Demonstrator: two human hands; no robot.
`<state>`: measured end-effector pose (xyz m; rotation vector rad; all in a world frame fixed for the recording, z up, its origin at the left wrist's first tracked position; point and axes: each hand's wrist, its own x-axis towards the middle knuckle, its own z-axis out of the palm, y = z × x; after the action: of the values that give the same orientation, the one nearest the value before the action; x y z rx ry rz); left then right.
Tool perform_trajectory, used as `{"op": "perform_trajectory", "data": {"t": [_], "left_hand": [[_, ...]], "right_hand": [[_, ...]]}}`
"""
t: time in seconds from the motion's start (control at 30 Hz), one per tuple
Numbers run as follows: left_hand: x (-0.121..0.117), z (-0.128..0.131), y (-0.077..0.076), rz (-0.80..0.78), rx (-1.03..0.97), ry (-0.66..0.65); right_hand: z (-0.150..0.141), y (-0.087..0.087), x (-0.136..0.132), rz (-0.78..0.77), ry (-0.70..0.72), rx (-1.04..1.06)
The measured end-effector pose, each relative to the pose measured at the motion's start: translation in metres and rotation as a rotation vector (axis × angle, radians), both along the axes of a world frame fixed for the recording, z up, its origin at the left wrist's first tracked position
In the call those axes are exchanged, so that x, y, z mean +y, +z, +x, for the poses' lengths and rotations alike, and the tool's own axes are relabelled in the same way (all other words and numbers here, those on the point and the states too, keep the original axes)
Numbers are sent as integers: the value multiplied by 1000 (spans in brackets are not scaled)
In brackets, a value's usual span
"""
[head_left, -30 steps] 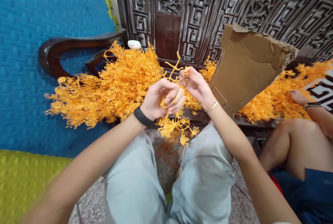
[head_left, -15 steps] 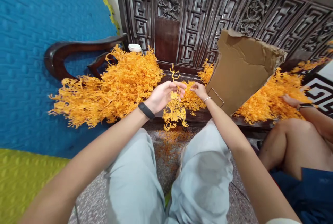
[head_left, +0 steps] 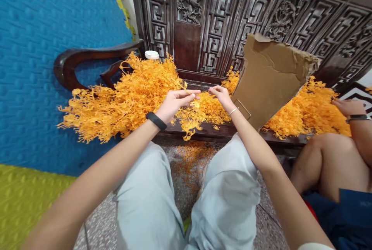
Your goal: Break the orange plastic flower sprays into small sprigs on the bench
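Left hand [head_left: 171,106] holds an orange branched sprig [head_left: 190,124] between thumb and long, mostly straight fingers, gap narrow; exact contact points partly hidden. Right hand [head_left: 221,95] has its fingertips drawn together just beside the left fingertips, not visibly touching them; can't tell if a small bit is pinched there. Change vs. the last frame: the bare stem that stood upright above the left fingers no longer does; a thin stem end now shows low, just above the fingers and leaning to the left. Left fingers have flattened out and both hands sit closer together. Reads as the sprig being re-angled within the left hand's hold, with the right hand near its upper part; a judgement only. Sprig is in front of the small orange pile [head_left: 216,108], hanging over the front part of the dark wooden seat [head_left: 216,129]. Long axis runs roughly up-down in view, slightly slanted; frilly clustered end points down toward the seat's front edge, stem end up. Its outline blends into the pile, so exact ends unclear. Big orange heap [head_left: 139,95] to the left, cardboard sheet [head_left: 270,79] leaning to the right, a co-worker's hand [head_left: 350,107] at the far orange heap [head_left: 314,110].
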<state>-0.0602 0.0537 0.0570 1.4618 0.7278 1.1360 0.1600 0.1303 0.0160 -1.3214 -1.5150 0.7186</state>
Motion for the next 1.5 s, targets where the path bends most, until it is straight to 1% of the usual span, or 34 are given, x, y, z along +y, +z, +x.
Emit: {"op": "perform_trajectory", "data": {"t": [0.07,0.13,0.2,0.27,0.33,0.4,0.53,0.63,0.77,0.93,1.07,1.23,1.33,1.43,1.5], "left_hand": [[-1,-1,1,-4,-26,44],[-3,-1,3,2,-41,67],[-6,0,5,12,-41,83],[-7,0,6,18,-44,110],[-6,0,5,21,-60,148],[-3,-1,3,22,-81,170],[2,-3,0,11,-119,150],[2,-4,2,-18,-138,62],[-3,-4,7,-148,-177,-74],[-6,-5,12,-211,-221,-172],[-6,-3,15,-305,-254,-220],[-9,3,19,-416,-338,-208],[-11,8,21,-478,-357,-251],[-12,13,22,-479,-349,-315],[-13,15,21,-462,-357,-347]], "right_hand": [[-16,18,-21,58,207,61],[-31,34,-43,92,350,71],[-43,45,-62,122,457,53],[-51,52,-76,159,526,-2],[-54,53,-83,196,553,-61],[-55,52,-84,219,555,-86],[-52,50,-79,207,550,-48],[-51,53,-80,157,591,20],[-52,57,-84,103,647,111],[-48,58,-80,96,582,145],[-44,57,-78,61,591,150],[-42,55,-77,35,674,153],[-42,53,-76,2,766,183],[-42,53,-77,-52,871,258],[-41,53,-77,-71,916,312]]}}
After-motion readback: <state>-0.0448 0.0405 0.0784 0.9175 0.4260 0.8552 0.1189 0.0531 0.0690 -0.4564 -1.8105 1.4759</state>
